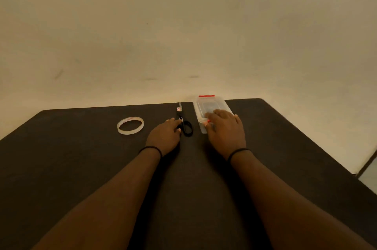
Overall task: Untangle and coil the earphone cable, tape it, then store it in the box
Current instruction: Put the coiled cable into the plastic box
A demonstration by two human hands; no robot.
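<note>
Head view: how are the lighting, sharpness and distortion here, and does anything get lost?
Head view: dim, warm yellowish light; the dark table swallows the black scissors, while the tape roll stands out. The clear box under the right hand looks soft and hazy. The left hand rests by the scissors. Wide-angle bending shows at the table edges. No earphone cable is discernible.

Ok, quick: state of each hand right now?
Left hand: open, fingers touching the scissors, no grip.
Right hand: open, resting flat on the box lid.
</note>
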